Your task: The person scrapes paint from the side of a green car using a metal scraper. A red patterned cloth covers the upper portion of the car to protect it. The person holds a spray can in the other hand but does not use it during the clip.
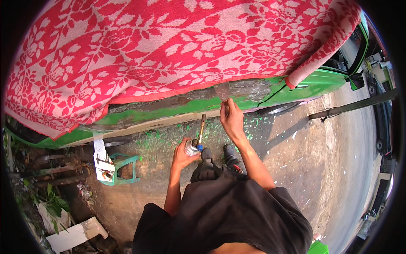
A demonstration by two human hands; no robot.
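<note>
My left hand (182,155) is wrapped around the canister of a gas blowtorch (193,148), whose brass nozzle tube points up toward the vehicle. No flame can be made out. Between the fingers of my right hand (232,119) is a scraper (222,91) with a broad, flat blade. That blade lies against the side of a green vehicle (190,105), just below the hanging cloth. Along this panel, green paint alternates with grey and brown patches where the coat is stripped. A red and pink floral blanket (177,47) drapes over the vehicle's upper part.
Green paint flakes (155,136) litter the ground below the panel. To the left, a green plastic stool (127,170) carries a hammer (104,161) and other small tools. A post (352,104) slants in at right, near parked cars. Bricks, plants and a white block (68,238) lie lower left.
</note>
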